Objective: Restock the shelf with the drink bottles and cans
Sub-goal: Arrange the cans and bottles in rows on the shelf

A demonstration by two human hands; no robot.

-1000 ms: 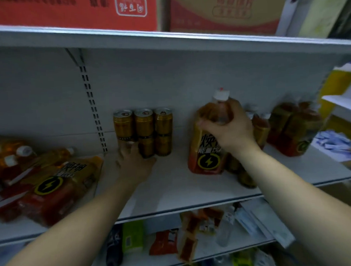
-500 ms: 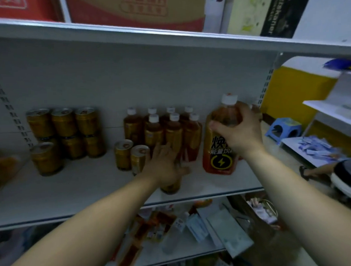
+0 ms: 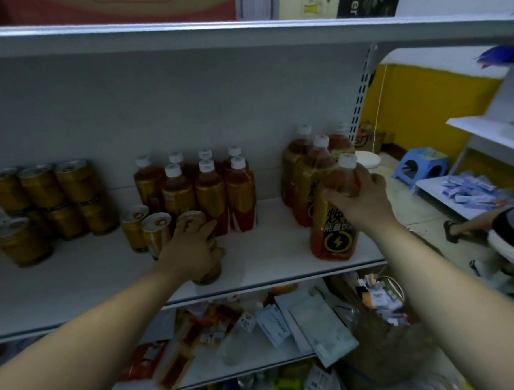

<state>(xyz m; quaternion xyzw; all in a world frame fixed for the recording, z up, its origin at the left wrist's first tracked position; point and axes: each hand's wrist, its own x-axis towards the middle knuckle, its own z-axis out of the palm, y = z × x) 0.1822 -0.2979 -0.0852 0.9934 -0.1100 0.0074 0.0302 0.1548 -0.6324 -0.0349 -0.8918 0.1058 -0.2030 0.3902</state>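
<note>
The right hand (image 3: 357, 200) grips the shoulder of a large amber plastic drink bottle with a white cap and lightning-bolt label (image 3: 333, 221), which stands upright near the front edge of the white metal shelf (image 3: 267, 253), just before three similar bottles. The left hand (image 3: 190, 250) wraps around a gold metal can (image 3: 207, 263) standing on the same shelf, beside two more gold cans.
</note>
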